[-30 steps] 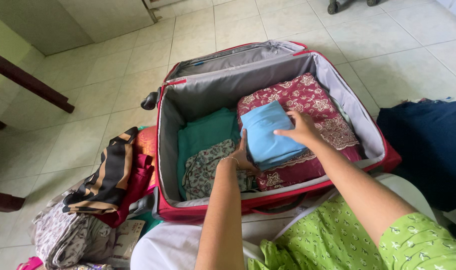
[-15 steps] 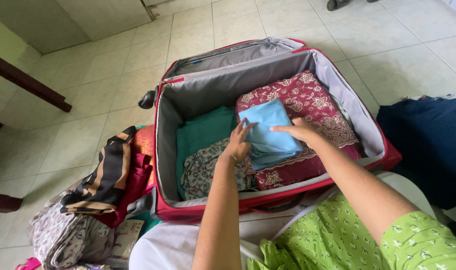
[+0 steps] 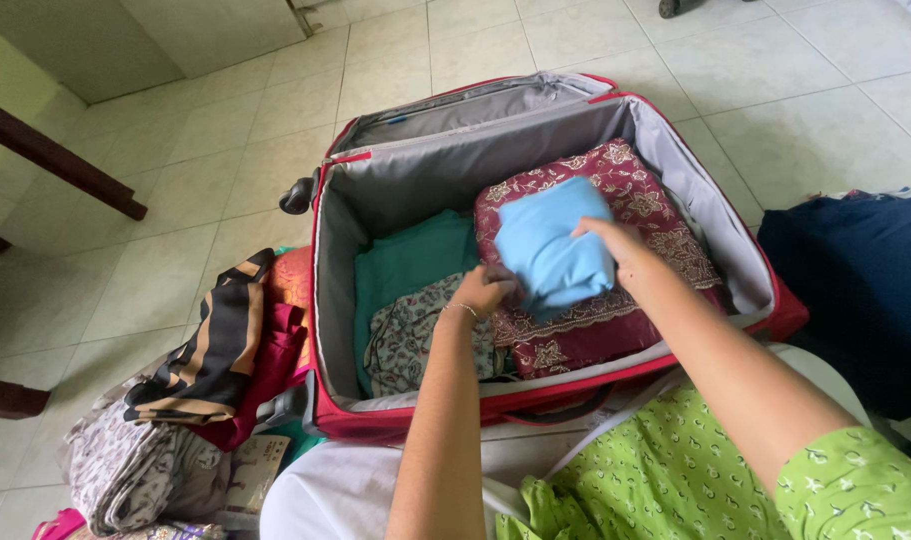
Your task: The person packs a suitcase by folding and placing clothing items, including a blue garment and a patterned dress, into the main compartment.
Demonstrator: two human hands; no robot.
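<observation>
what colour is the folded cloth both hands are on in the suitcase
Plain light blue, no pattern. The head view shows the folded cloth lying on a maroon floral fabric.

Suitcase (image 3: 335,290) rear strip behind teal cloth (image 3: 405,265) free; maroon stack (image 3: 655,215) fills right half.

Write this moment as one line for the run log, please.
left hand and right hand on folded light blue cloth | over maroon patterned fabric | inside open red suitcase

Flat pale printed packet (image 3: 252,468), beside clothes pile (image 3: 145,470)
</observation>
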